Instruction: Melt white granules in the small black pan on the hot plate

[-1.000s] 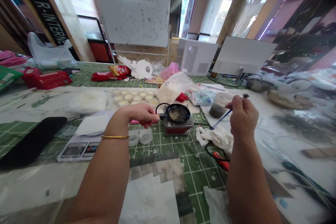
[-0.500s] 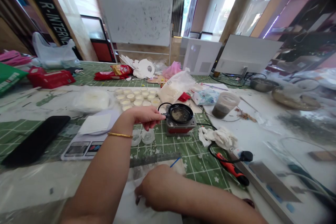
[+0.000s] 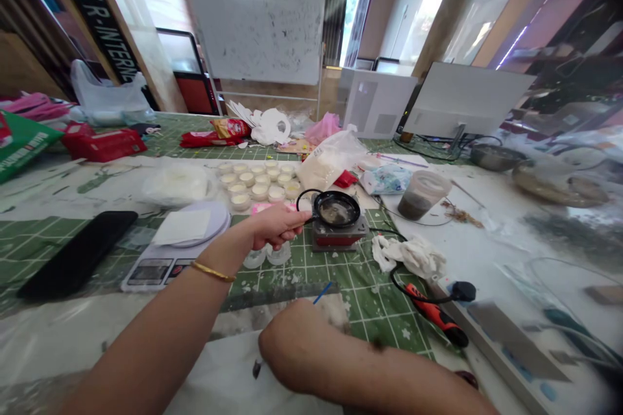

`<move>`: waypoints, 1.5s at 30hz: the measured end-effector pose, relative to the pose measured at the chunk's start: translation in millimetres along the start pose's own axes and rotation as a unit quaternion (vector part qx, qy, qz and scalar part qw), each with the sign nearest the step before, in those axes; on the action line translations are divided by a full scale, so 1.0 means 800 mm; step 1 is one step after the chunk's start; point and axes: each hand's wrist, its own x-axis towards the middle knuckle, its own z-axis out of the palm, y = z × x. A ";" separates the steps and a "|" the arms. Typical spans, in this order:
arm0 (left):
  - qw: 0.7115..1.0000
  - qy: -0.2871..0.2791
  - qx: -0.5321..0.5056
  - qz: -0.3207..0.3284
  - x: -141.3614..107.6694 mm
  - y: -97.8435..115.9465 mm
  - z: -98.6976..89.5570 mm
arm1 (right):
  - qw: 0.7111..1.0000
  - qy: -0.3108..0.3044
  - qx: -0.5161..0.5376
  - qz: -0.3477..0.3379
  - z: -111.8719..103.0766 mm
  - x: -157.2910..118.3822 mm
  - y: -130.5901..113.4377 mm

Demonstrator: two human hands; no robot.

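My left hand (image 3: 278,225) is closed around the handle of a small black pan (image 3: 337,209). The pan sits on a small red and grey stove (image 3: 339,238) and holds some cloudy liquid. Low in the middle, my right hand (image 3: 287,343) is bent downward over a white sheet (image 3: 219,369); its fingers are hidden behind the back of the hand and wrist. A small dark piece (image 3: 256,368) lies on the sheet beside it. Beyond it shows a thin blue stick (image 3: 322,293). Two clear small cups (image 3: 278,254) stand below my left hand.
Several cream-filled cups (image 3: 260,191) stand behind the pan. A white scale (image 3: 156,272) and a black phone (image 3: 78,253) are at left. Right are a white cloth (image 3: 413,256), a red-handled tool (image 3: 435,316), a power strip (image 3: 506,350) and a plastic tub (image 3: 423,196).
The view has shifted slightly. My left hand has a fuller hold on the pan handle, and a pink item now shows behind it. My right hand's fingers have gone out of sight.
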 end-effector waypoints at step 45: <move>0.983 0.094 -0.149 -0.059 -0.129 -0.087 -0.025 | 0.998 0.013 0.043 -0.047 -0.013 -0.017 -0.001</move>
